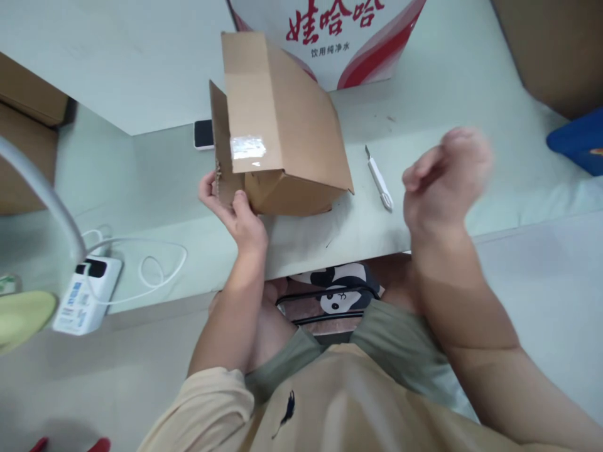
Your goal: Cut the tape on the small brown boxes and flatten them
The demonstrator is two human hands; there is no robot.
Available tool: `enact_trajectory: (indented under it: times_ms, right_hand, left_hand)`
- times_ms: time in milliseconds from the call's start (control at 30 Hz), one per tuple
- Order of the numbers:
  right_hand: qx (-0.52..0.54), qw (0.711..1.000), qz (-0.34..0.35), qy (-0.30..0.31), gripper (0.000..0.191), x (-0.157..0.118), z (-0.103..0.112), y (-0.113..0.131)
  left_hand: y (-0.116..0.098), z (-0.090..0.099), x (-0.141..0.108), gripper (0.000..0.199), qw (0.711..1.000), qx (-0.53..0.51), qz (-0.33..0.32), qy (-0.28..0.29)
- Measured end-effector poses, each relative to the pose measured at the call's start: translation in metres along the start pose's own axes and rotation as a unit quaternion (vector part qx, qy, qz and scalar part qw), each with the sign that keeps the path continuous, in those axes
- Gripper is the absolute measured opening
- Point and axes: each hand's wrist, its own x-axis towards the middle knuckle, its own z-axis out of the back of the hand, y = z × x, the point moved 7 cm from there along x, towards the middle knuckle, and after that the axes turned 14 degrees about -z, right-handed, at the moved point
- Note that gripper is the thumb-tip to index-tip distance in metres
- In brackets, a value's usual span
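Note:
A brown cardboard box [306,119] with clear tape on one flap lies tilted on the pale green surface. My left hand [240,216] grips its opened flap at the lower left, thumb on one side and fingers on the other. To the right of the box, my right hand [447,172] is raised with its fingers curled in and slightly blurred; whether anything is inside is hidden. Between the box and my right hand lies a white craft knife [379,182], its blade pointing away from me.
Behind the box stands a white carton [330,37] with red lettering. A small black-and-white device [204,135] lies left of it. A white power bank [87,295] with a looped cable sits at the left. A blue object [579,141] is at the far right.

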Motion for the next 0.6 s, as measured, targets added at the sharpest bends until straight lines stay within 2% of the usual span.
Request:
enact_trajectory:
  times_ms: [67,133,233,300,367,433,533,600]
  right_hand:
    - [-0.075,0.996,-0.045,0.023,0.038,0.006,-0.008,-0.027]
    - [-0.197,0.971,-0.097,0.096,0.033,0.007,-0.016,-0.053]
    - [-0.379,0.894,-0.052,0.235,0.015,-0.003,-0.029,-0.072]
    - [-0.45,0.857,0.001,0.25,0.01,-0.007,-0.029,-0.075]
    - [-0.473,0.856,0.039,0.205,0.021,-0.004,-0.025,-0.073]
    - [-0.456,0.868,0.061,0.186,0.032,-0.001,-0.024,-0.072]
    - [-0.365,0.9,0.051,0.234,0.052,0.0,-0.03,-0.078]
    - [-0.302,0.915,0.032,0.265,0.061,-0.001,-0.034,-0.084]
  left_hand:
    - [0.016,0.005,-0.001,0.05,0.997,-0.038,0.053,-0.029]
    - [0.031,0.006,-0.004,0.05,0.991,-0.078,0.102,-0.032]
    - [0.05,-0.001,-0.014,0.054,0.976,-0.091,0.194,0.042]
    - [0.056,-0.006,-0.021,0.056,0.961,-0.078,0.249,0.088]
    - [0.053,-0.007,-0.023,0.06,0.955,-0.069,0.27,0.098]
    - [0.047,-0.01,-0.019,0.062,0.955,-0.072,0.269,0.097]
    - [0.041,-0.018,-0.018,0.06,0.949,-0.091,0.278,0.115]
    - [0.042,-0.025,-0.021,0.053,0.939,-0.103,0.294,0.147]
